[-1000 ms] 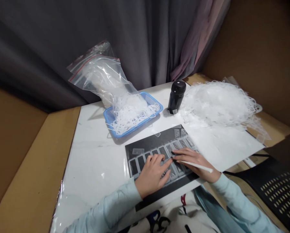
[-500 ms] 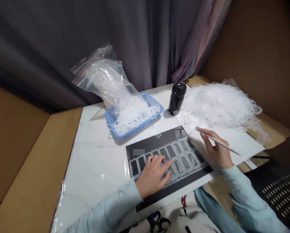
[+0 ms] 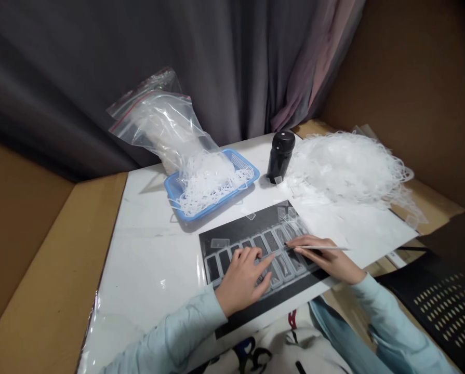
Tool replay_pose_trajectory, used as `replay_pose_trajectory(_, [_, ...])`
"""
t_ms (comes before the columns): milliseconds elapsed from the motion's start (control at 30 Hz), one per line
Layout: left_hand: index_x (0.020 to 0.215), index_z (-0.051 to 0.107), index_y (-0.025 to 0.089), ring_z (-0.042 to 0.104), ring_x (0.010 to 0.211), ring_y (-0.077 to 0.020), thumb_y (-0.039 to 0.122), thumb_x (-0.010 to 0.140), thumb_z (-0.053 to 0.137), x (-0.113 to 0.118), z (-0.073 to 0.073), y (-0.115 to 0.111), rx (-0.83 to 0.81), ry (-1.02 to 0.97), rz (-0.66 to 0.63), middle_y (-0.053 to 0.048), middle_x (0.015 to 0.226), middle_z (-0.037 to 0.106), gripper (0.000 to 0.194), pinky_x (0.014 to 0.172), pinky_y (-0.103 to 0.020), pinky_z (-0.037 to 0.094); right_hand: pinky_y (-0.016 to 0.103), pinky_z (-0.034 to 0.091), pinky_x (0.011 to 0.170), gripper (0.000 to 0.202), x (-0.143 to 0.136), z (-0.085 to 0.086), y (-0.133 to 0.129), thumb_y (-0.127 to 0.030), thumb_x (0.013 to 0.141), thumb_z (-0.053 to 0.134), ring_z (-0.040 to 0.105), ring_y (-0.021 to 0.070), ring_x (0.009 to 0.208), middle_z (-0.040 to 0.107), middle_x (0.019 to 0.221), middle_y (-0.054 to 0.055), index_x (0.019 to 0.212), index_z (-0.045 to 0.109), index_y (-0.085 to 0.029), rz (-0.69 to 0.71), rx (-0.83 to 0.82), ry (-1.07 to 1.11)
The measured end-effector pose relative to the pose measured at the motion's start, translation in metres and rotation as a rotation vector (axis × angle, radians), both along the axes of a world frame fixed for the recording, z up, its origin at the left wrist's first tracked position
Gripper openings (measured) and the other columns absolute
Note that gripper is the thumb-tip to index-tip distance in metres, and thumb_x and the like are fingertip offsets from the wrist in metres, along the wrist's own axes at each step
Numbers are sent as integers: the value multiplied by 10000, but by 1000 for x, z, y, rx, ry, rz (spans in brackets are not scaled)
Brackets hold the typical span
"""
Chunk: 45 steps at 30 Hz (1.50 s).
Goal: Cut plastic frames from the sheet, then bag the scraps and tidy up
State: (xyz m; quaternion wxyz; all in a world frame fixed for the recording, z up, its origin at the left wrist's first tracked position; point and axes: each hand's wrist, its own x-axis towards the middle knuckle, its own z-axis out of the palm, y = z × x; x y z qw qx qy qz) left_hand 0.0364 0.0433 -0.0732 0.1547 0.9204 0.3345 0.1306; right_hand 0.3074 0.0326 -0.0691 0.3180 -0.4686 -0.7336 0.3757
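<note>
Head view: the right hand's (image 3: 331, 258) fingers are clamped on a white stick (image 3: 333, 248), its tip end low over the right half of the black mat (image 3: 240, 231). The left hand's (image 3: 242, 278) thumb and forefinger are apart, the hand resting over the mat's left half. Clear plastic frames (image 3: 282, 266) lie in two rows on the mat. Behind the mat sit a blue basket (image 3: 171, 186) of white loops (image 3: 204, 192) under a plastic bag (image 3: 168, 124), and a black bottle (image 3: 281, 158); a white pile (image 3: 345, 166) lies behind and right.
</note>
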Motion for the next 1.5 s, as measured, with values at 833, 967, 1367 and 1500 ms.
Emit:
replay_pose_trajectory(833, [1349, 528, 233, 489, 1012, -252, 287, 961, 488, 0, -2, 1, -42, 4, -10, -90, 1096, 534, 393, 860, -399, 356, 359, 529, 944, 231, -7, -3, 2, -299, 1013, 463, 631, 218, 1111, 677, 1166, 90, 1154, 639, -246, 14, 29, -33])
replay_pose_trajectory(967, [1346, 531, 230, 489, 1013, -253, 290, 962, 487, 0, -3, 2, -32, -2, -10, -92, 1099, 533, 391, 855, -396, 357, 365, 518, 960, 203, -6, -6, 1, -288, 1008, 482, 638, 215, 1111, 681, 1149, 85, 1124, 642, -239, -5, 14, 26])
replay_pose_trajectory(1367, [1345, 534, 237, 498, 1011, -248, 292, 968, 477, 0, -3, 1, -27, 3, -12, -90, 1092, 543, 386, 848, -387, 360, 354, 542, 940, 217, -7, -3, 1, -307, 1010, 473, 633, 207, 1113, 681, 1167, 87, 1117, 652, -246, 19, 45, -51])
replay_pose_trajectory(1500, [1339, 539, 229, 494, 1004, -249, 288, 964, 482, 0, -3, 1, -20, 3, -13, -91, 1086, 541, 385, 845, -386, 359, 353, 572, 885, 262, -10, -5, 0, -291, 1019, 437, 630, 222, 1107, 689, 1184, 107, 1165, 647, -239, 71, 176, -136])
